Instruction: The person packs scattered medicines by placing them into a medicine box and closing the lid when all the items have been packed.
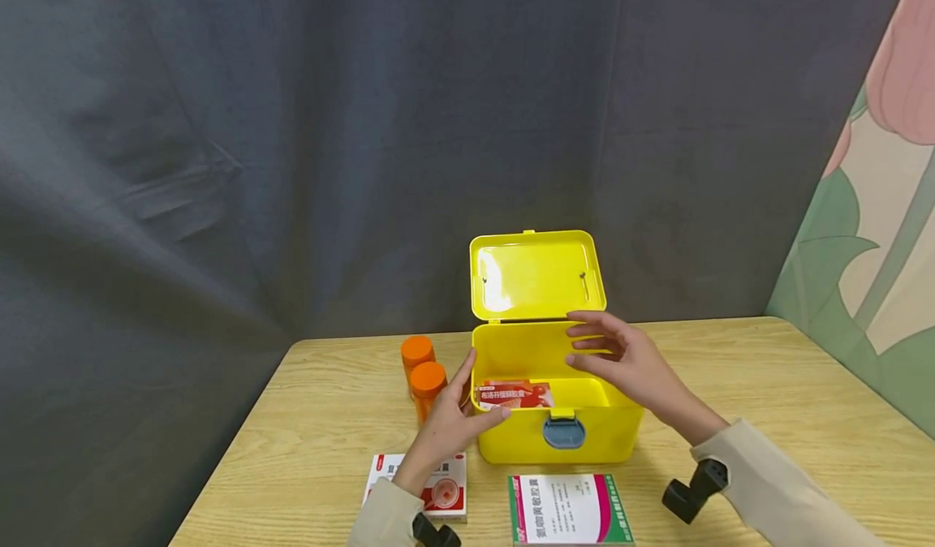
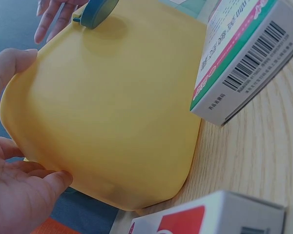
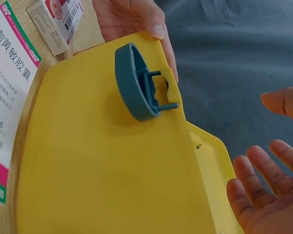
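A yellow plastic box (image 1: 511,445) stands on the table with its lid (image 1: 536,275) raised at the back. Its blue-grey latch (image 3: 129,83) hangs loose on the front. Inside, at the left, lies a red medicine carton (image 1: 514,395). My left hand (image 1: 447,427) grips the box's front left corner, thumb at the front rim and fingers along the left side. Over the right part of the opening, my right hand (image 1: 631,362) is held with spread, slightly bent fingers and nothing in it.
Two orange-capped bottles (image 1: 428,378) stand left of the box. In front lie a white-and-red medicine carton (image 1: 445,494), partly behind my left wrist, and a white, green and pink carton (image 1: 562,508). A dark curtain (image 1: 438,125) hangs behind the wooden table (image 1: 292,450).
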{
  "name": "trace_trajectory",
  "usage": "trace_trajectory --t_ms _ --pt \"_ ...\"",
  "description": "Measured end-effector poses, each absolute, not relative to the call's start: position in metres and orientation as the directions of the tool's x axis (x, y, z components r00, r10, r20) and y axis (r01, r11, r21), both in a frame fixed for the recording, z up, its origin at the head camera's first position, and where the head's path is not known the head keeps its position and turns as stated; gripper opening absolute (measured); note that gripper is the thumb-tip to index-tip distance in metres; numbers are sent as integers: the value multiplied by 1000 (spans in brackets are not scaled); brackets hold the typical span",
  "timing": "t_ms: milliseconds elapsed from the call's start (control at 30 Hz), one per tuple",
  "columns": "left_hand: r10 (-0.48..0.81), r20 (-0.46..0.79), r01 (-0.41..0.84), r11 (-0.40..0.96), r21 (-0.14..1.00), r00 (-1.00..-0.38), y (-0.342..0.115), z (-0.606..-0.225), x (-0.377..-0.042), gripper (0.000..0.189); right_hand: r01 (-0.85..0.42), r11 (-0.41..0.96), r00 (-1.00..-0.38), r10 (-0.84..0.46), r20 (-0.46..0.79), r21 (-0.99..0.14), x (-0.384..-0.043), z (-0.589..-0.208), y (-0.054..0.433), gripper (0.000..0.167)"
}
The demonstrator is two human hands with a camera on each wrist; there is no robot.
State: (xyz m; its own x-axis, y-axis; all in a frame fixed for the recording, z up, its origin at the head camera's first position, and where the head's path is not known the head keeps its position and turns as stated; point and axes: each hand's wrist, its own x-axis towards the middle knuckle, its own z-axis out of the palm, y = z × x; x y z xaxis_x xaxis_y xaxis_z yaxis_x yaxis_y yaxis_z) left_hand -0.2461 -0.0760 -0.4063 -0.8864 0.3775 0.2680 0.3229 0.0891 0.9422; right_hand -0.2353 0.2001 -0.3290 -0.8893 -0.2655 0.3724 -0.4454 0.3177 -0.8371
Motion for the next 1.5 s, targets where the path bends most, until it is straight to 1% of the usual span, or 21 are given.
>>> trace_trajectory --t_ms 133,433,767,933,1200,1500 --pt "377 267 321 87 943 -887 -75 -402 -243 93 -457 313 -884 -260 388 -832 -232 -330 206 53" --pt "380 263 314 77 946 -887 -74 -405 -246 93 -468 340 -881 -243 405 -815 -224 -329 212 49" --pt "387 270 322 76 944 -882 -75 -406 -246 92 -447 353 -894 -199 401 -822 -211 -328 218 52" --pt "383 273 334 101 937 -883 -75 -406 -246 92 -447 354 -894 -183 408 -821 -204 -327 222 52" --pt "373 265 323 102 941 -889 -75 -405 -245 93 -464 352 -886 -182 427 -813 -195 -329 231 50" --pt "374 268 324 94 941 -888 -75 -405 -245 93 -455 347 -890 -201 409 -820 -185 -335 239 48"
